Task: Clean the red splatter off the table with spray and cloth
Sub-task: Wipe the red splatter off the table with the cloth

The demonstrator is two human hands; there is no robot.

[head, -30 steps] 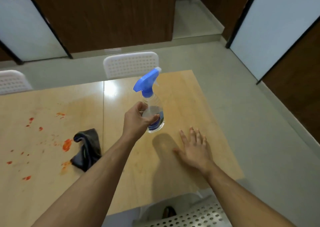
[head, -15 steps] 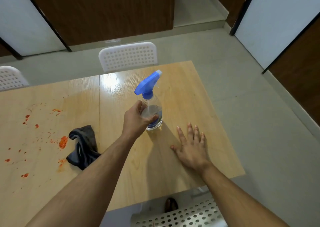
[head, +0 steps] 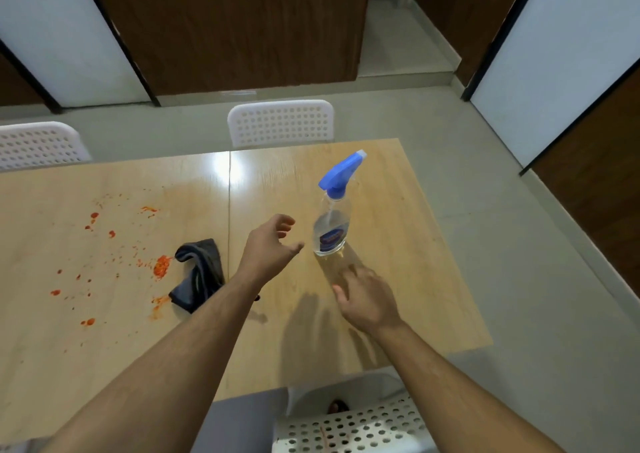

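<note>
Splatter (head: pixel 161 266), red, lies scattered over the left half of the desk (head: pixel 398 279), its thickest blot just left of the cloth (head: pixel 199 276); smaller drops spread farther left and toward the far edge. The left hand (head: pixel 268 248) hangs above the desk with its fingers (head: pixel 285 226) loosely curled and released, holding nothing; thumb and fingers point toward the bottle (head: pixel 330 224) with a clear gap between them and it. The right hand (head: pixel 367 295) is above the desk too, fingers relaxed and reaching forward, grasping nothing; its fingertips are near the foot of the bottle, and whether they touch it cannot be told, since the hand is blurred. The bottle stands upright on the right half of the desk, between and just beyond the two hands; it is clear, with a dark label low on its body and a blue trigger head whose nozzle points to the far right. The cloth, dark and crumpled, lies beside the seam that divides the desk, partly behind the left forearm. Shadows of the hands fall on the wood near the right wrist. Two white perforated chairs (head: pixel 280 122) stand at the far side of the desk; a third (head: pixel 349 425) is at the near edge, below the arms. Around the desk is pale floor (head: pixel 519 297); beyond it are brown panels and white doors.
</note>
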